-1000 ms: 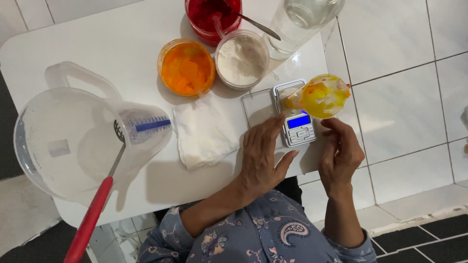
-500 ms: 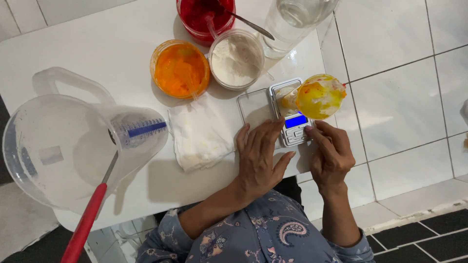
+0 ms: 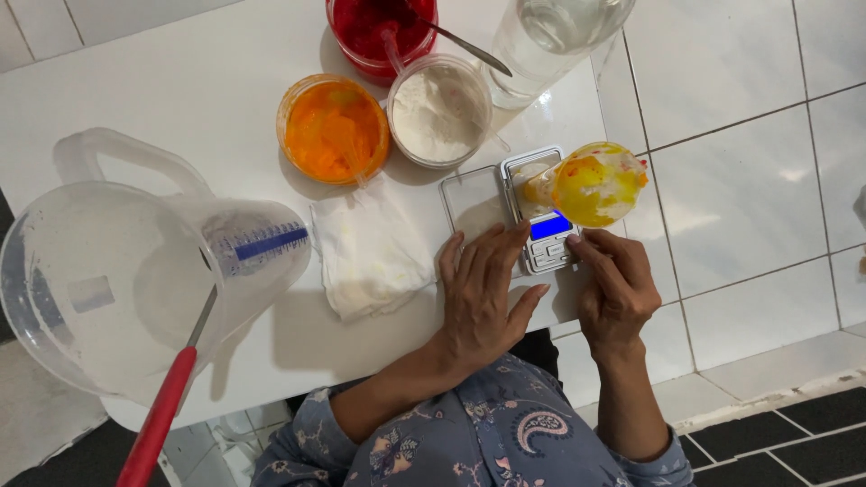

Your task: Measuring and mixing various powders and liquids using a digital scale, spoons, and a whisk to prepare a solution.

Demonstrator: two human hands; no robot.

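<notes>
Neither hand has a closed grip: the left hand (image 3: pixel 487 293) lies flat and open on the white bench (image 3: pixel 135 81), fingertips touching the small silver pocket scale (image 3: pixel 541 212); the right hand (image 3: pixel 618 293) presses it with loose fingers. The scale carries a yellow-stained clear plastic cup (image 3: pixel 597 183) and sits at the bench's right edge, above white tiled floor (image 3: pixel 749 180).

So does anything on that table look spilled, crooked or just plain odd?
Nothing is spilled. Two things stand out: the small cup smeared with yellow and orange sits on the pocket scale and juts past the table edge over the tiled floor, and the big clear measuring jug overhangs the table's left side.
</notes>
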